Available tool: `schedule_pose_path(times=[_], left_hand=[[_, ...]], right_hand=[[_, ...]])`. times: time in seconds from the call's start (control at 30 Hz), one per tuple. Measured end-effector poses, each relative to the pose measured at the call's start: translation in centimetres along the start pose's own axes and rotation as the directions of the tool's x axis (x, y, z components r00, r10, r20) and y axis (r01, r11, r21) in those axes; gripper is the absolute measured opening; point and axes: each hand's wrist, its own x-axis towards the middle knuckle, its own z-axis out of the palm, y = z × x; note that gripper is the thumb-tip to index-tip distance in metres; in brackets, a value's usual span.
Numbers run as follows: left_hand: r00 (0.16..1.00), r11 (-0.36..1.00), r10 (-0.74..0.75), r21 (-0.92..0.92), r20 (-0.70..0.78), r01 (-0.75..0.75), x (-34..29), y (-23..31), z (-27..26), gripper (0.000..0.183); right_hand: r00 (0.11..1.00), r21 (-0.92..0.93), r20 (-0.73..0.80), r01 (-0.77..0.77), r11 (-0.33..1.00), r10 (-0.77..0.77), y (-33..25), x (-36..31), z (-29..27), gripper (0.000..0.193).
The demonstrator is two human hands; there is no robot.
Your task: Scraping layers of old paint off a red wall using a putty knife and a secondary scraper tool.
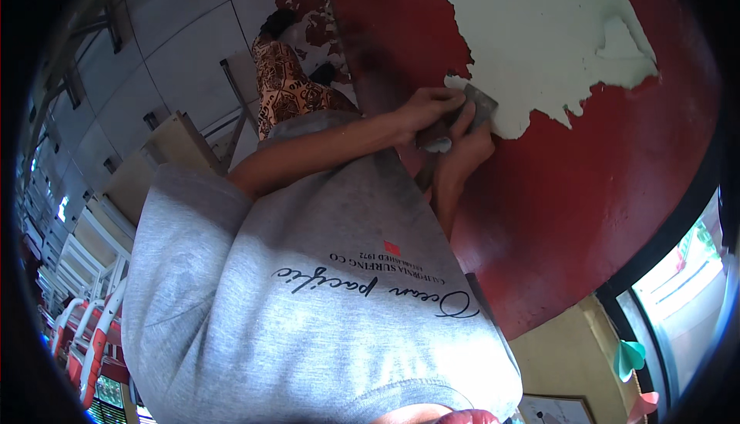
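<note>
— Gripping what, and with which hand?

— Holding a flat grey scraper (484, 103) with both: pinched near one corner by the closed fingers of the left hand (428, 109), clasped from the other side by the right hand (469, 146). Held narrowly, partly hidden behind fingers.

— Placed where?

— Over the red surface (570, 200), by appearance a wall, at the lower left edge of a big pale patch (532, 31). Hard to tell whether touching.

— Finished how far?

— Partway through scraping, judging by the ragged border. Bare red below and to the right; broad pale coating above, with a loose flap (620, 42) curled at the far side. Probably plenty to do yet, if taking pale for the upper layer; not certain from one view.

— See any writing?

— Yes: dark script and small capitals, upside down, across the grey T-shirt (308, 216), beside a small red mark. Dark lettering too on the orange-brown patterned trousers (284, 77). No readable label on the scraper.

— And farther out?

— Pale floor tiles (177, 31), then white-and-red metal frames (99, 339).
</note>
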Motion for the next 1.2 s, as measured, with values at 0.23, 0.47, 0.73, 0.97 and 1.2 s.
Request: schedule_pose_path(times=[0.23,0.47,0.73,0.97,1.2], left_hand=[[0.998,0.999,0.032,0.033,-0.054,-0.030,0.2,0.9,0.7,0.034],[0.995,0.996,0.069,0.060,-0.075,-0.065,1.1,0.4,0.7,0.032],[0.984,0.993,0.118,0.023,-0.135,-0.116,1.4,0.5,1.0,0.029],[0.986,0.987,0.037,0.160,-0.161,-0.011,0.4,-1.2,0.3,0.034],[0.999,0.999,-0.040,-0.025,-0.020,0.039,-0.1,-0.3,0.2,0.032]], right_hand=[[0.996,-0.032,-0.039,0.082,0.996,-0.083,-1.0,0.8,0.2,0.027],[0.988,-0.007,-0.084,0.129,0.992,-0.129,-0.2,1.2,0.5,0.026],[0.985,-0.029,-0.009,0.172,0.985,-0.172,-0.5,1.8,0.3,0.024],[0.994,-0.022,0.110,0.024,0.999,-0.021,-0.8,0.2,-1.2,0.024],[0.983,0.145,0.168,-0.092,0.985,0.067,1.0,-2.2,-1.5,0.028]])
